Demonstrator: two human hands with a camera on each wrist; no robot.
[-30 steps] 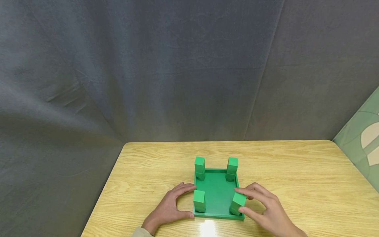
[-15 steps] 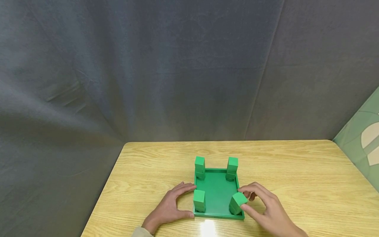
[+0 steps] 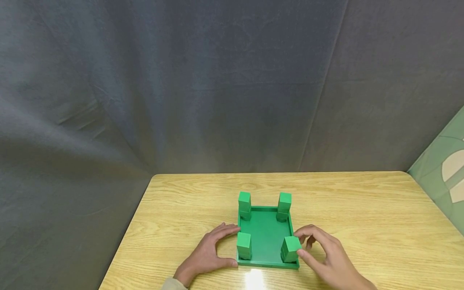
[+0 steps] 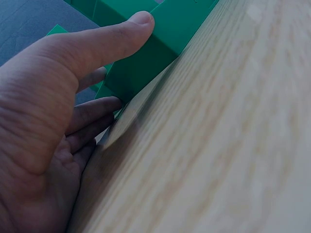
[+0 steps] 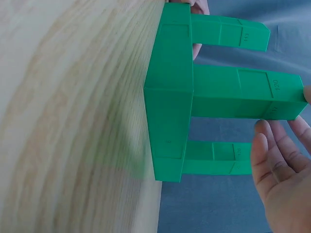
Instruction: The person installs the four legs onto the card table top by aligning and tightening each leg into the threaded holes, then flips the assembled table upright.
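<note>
A shallow green square tray (image 3: 266,235) lies on the table with an upright green post of stacked blocks at each corner. At its left side, my left hand (image 3: 208,251) rests with thumb and fingers spread, both reaching the wall. The left wrist view has the left thumb (image 4: 136,24) against the tray's wall (image 4: 141,60). My right hand (image 3: 326,249) pinches the top of the near right post (image 3: 291,249) between thumb and index finger. In the right wrist view that post (image 5: 243,92) carries the number 120, and other fingers are loosely bent beside it.
The far left post (image 3: 244,205), far right post (image 3: 284,207) and near left post (image 3: 244,246) stand around the tray. A wooden table (image 3: 362,209) bears everything. Grey curtains (image 3: 217,100) hang behind and at the left, with a green patterned panel (image 3: 446,169) at the right.
The near right post's top block has turned and now sits straighter. My right index finger has drawn back from across its far left corner to its right side. The left hand has not moved.
</note>
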